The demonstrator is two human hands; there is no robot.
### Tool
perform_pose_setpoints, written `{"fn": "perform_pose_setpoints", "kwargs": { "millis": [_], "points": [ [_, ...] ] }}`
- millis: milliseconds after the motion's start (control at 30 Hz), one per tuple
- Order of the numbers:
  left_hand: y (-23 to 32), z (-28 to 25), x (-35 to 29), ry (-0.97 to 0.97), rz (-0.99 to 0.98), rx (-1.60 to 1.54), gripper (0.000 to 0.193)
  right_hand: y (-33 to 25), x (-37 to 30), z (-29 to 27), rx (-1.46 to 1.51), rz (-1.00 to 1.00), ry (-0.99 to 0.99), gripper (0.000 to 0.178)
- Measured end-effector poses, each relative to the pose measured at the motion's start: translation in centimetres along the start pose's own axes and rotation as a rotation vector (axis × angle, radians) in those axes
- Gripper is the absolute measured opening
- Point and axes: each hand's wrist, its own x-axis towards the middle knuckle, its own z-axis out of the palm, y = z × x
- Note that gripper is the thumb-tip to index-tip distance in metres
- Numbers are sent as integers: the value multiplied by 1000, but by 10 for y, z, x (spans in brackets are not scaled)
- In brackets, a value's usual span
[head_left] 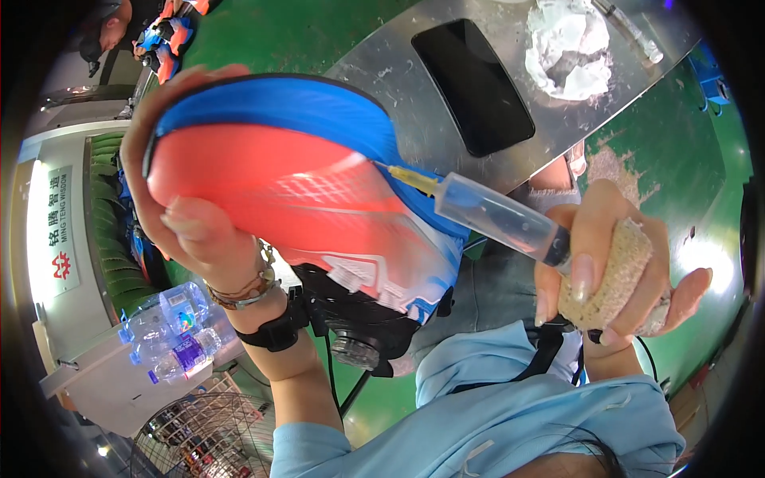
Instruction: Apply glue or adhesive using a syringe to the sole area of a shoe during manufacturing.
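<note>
My left hand [187,215] wraps round the toe of a red-orange and blue sports shoe [279,179], fingers over the blue sole edge and thumb on the red upper. The shoe is tilted. In my right hand [610,263] are a clear syringe [498,215] with a yellow needle hub and a beige piece of sponge or cloth [613,279]. The syringe's thin tip meets, or nearly meets, the line where red upper and blue sole join. A little liquid seems to be in the barrel. The black plunger seal sits near my fingers.
Beyond the shoe, a metal table [382,64] holds a black phone [474,88], crumpled white material [550,68] and a slim clear tube [633,32]. Plastic bottles [175,338] stand at the left above a wire-grille object [207,434]. Another person [107,36] and similar shoes [163,44] are at far left.
</note>
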Motion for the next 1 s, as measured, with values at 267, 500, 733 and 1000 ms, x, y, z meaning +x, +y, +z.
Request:
{"fn": "perform_pose_setpoints", "kwargs": {
  "millis": [267, 500, 733, 1000],
  "points": [
    [-24, -3, -4, 104, -166, 41, 85, 12, -23, -1, 54, 162, 221, 77],
    [-37, -11, -4, 106, -279, 15, 86, 5, -32, 9, -38, 222, 422, 81],
    [-52, -33, -9, 101, -284, -6, 69, -6, -44, 3, -107, 282, 418, 80],
    [-88, -64, -20, 75, -502, -133, 54, -21, -57, -10, -228, 458, 320, 78]
  ]
}}
